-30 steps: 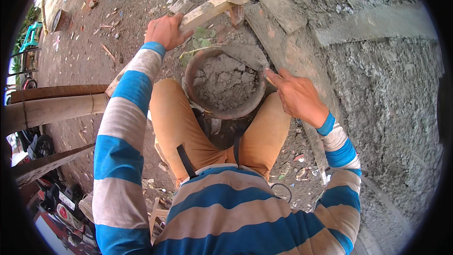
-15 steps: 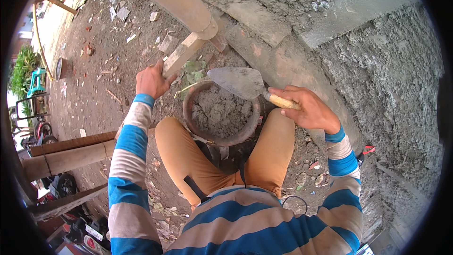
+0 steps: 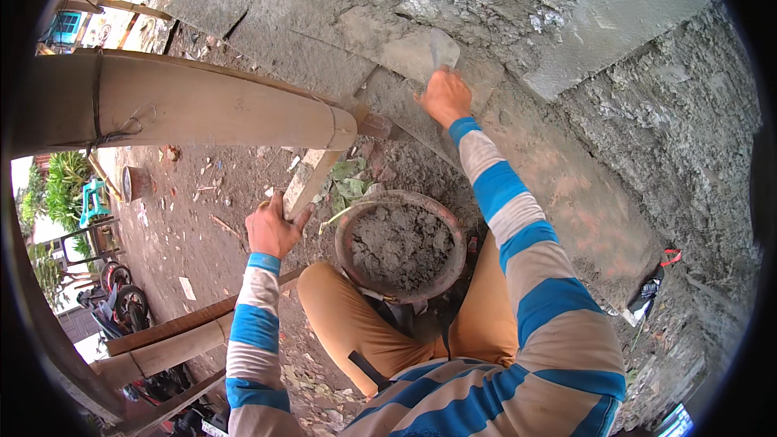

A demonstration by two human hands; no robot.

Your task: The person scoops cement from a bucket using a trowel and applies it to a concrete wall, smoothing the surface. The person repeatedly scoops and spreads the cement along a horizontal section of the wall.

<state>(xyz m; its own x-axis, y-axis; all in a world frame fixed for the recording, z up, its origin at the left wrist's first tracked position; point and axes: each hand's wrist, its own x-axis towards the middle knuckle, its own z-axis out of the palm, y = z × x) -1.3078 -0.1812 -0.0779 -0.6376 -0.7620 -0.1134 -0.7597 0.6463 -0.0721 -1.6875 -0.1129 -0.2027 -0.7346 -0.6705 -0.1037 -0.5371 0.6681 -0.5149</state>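
My right hand (image 3: 447, 99) is closed around a trowel and reaches out to the base of the rough wall. The trowel's grey blade (image 3: 443, 48) is partly visible beyond my fingers, against a smoother slab; the handle is hidden in my grip. My left hand (image 3: 273, 225) is wrapped round the near end of a pale wooden batten (image 3: 312, 178), which runs up to the end of a thick bamboo pole. Between my knees stands a round bucket (image 3: 344, 247) holding crumbly grey mortar (image 3: 403, 244).
The bamboo pole (image 3: 227, 105) crosses on the left above my left hand. A rough plastered wall (image 3: 664, 113) rises on the right. More poles (image 3: 166, 356) lie low left. Leaves (image 3: 348, 182), a far bucket (image 3: 136, 184) and a motorbike (image 3: 121, 299) are also in view.
My right hand has swung the trowel from above the bucket up and forward to the wall's base. The view has turned; my left hand still grips the batten.
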